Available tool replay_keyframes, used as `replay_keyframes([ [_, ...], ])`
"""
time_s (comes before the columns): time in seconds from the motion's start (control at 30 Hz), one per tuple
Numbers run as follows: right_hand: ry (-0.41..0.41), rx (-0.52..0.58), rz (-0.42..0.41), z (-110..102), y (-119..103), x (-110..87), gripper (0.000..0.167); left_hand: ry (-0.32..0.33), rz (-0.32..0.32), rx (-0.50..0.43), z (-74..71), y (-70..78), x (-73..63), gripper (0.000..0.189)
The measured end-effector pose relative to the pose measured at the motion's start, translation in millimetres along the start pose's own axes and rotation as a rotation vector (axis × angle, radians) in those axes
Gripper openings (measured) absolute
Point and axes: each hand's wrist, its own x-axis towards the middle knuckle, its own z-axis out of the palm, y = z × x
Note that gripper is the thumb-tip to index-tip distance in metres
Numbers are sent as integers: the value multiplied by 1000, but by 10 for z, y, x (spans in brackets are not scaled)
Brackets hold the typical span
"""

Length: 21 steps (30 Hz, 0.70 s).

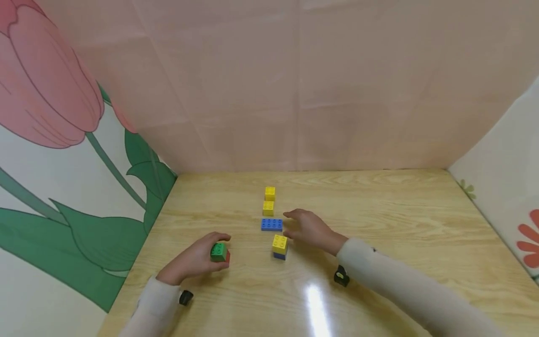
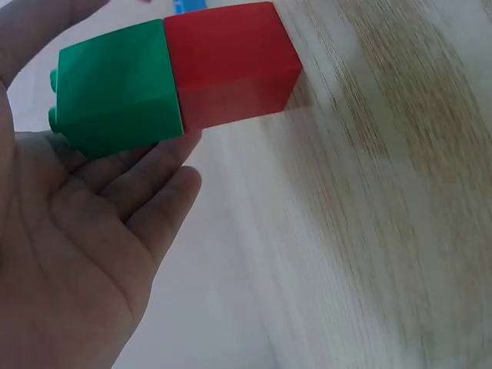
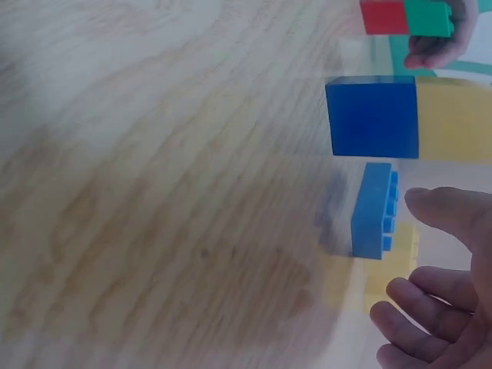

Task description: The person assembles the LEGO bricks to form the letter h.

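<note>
My left hand [image 1: 196,260] curves loosely around a green brick [image 2: 119,88] stacked on a red brick [image 2: 234,61]; a gap shows between the thumb and the green brick. On the right, my right hand [image 1: 313,229] is spread with nothing in its grasp. Its thumb and fingers [image 3: 442,296] are apart, close to a flat blue brick [image 1: 272,224] lying studs up. Nearer to me than that brick stands a stack, a yellow brick [image 1: 280,243] on top of a darker blue brick [image 3: 374,118].
Beyond the flat blue brick are two yellow pieces, a nearer yellow brick [image 1: 268,208] and a farther yellow brick [image 1: 270,193]. All stand on a wooden table [image 1: 379,206]. A pink cloth wall [image 1: 294,93] closes off the back, with flower-printed sides.
</note>
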Motion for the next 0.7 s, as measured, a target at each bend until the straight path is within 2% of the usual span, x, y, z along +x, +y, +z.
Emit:
replay_keyframes([
  [0.2, -34, 8, 61, 84, -21, 70, 56, -24, 46, 13, 15, -41, -24, 65],
  [0.47, -27, -11, 34, 131, -30, 116, 53, -17, 55, 25, -14, -41, -55, 61],
  [0.7, -42, -11, 25, 161, -11, 169, 47, 24, 58, 1, -40, -90, -79, 47],
])
